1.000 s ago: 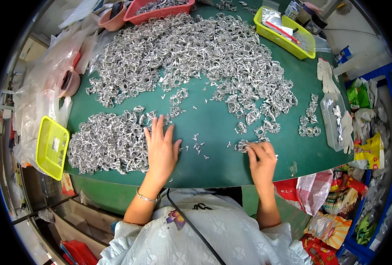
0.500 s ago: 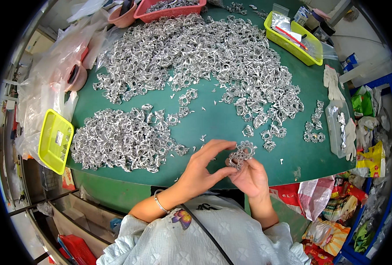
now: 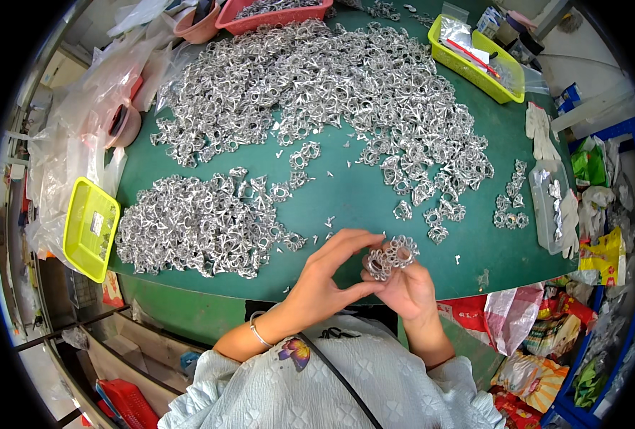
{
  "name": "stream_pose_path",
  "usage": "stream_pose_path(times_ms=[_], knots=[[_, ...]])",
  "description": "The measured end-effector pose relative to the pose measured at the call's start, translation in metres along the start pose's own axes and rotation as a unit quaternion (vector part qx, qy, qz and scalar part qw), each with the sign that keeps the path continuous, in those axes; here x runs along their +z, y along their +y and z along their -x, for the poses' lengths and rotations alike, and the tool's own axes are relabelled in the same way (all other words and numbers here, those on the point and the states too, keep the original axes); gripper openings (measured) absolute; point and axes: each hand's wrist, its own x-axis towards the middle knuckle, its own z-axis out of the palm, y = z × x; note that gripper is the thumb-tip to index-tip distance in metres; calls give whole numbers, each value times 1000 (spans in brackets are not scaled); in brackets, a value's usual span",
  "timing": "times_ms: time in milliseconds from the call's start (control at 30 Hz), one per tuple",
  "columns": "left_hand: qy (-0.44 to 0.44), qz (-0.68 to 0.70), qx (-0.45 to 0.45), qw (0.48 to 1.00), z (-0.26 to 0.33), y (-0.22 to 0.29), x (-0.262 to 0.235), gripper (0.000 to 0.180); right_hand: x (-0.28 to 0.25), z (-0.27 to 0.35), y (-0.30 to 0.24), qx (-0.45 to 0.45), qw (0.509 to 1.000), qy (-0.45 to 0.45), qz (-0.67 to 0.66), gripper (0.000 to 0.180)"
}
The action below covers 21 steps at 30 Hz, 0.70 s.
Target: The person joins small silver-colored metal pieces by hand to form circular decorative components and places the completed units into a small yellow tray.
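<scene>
A green worktop (image 3: 339,189) fills the middle. A big pile (image 3: 317,79) of silver metal bits covers its far half. A small pile (image 3: 196,225) sits at the near left.

A red tub (image 3: 274,23) is at the far edge, with more bits in it. A yellow basket (image 3: 467,71) is at the far right, and a yellow tray (image 3: 81,239) is at the left edge. A clear box (image 3: 543,229) stands on the right, with a white glove (image 3: 539,132) just past it.

Both hands are near the front edge, close together. The left hand (image 3: 324,275) is bent like a letter C, with its finger and thumb tips near the bunch; I cannot tell if they squeeze it. The right hand (image 3: 408,289) pinches the bunch (image 3: 387,259), but some fingers hide behind it.

The bunch is up off the worktop. It is to the right of the left hand and just past the right palm, so the right hand is nearer. Its long way slants from near left to far right.

One tiny scrap (image 3: 457,259) lies alone, to the right of the bunch.
</scene>
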Motion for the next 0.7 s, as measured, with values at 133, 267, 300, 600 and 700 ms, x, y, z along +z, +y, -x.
stream_pose_path(times_ms=[133, 267, 300, 600, 700], knots=[[5, -17, 9, 1000, 1, 1, 0, 55, 2, 0, 0, -6, 1000, 6, 3, 26], [13, -23, 5, 1000, 2, 3, 0, 52, 2, -1, 0, 1, 1000, -21, -19, 23], [21, -22, 11, 999, 2, 3, 0, 52, 2, -2, 0, 5, 999, -39, -35, 22], [66, -29, 57, 996, 4, 4, 3, 51, 9, -4, -2, 6, 998, -56, -13, 21], [68, -22, 63, 995, 5, 3, 3, 49, 16, -3, -2, -1, 999, -39, 11, 19]])
